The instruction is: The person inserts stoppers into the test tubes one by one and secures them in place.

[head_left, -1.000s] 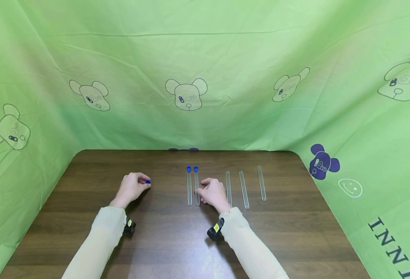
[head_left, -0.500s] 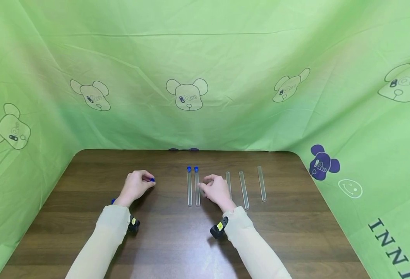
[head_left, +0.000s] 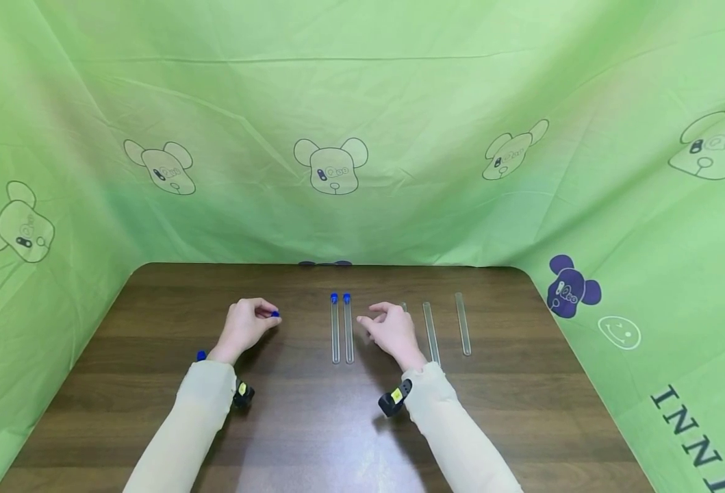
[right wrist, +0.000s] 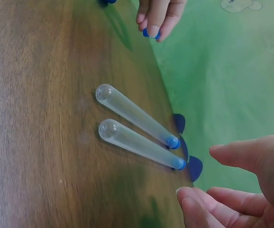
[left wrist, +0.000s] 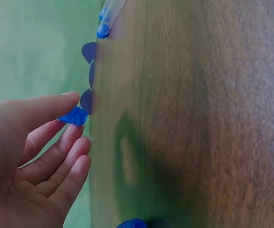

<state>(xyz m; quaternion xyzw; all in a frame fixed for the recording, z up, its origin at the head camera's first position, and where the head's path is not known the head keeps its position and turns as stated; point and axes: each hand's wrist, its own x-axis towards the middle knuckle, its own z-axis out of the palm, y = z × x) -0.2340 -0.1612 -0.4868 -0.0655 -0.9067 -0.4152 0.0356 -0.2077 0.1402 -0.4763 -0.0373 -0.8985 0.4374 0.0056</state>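
Behind the left hand's fingers, beside the wrist, a loose blue cap point(head_left: 201, 355) sits on the counter point(head_left: 313, 424), while the left hand point(head_left: 243, 329) pinches a second blue cap point(head_left: 275, 313) between thumb and fingers. Rightward from that pinch, two capped tubes point(head_left: 348, 333) lie side by side, nearer the fingers of the right hand point(head_left: 393, 331), which are parted and hold nothing. Right of those fingertips come three uncapped tubes point(head_left: 463, 325), the first mostly hidden by that hand.
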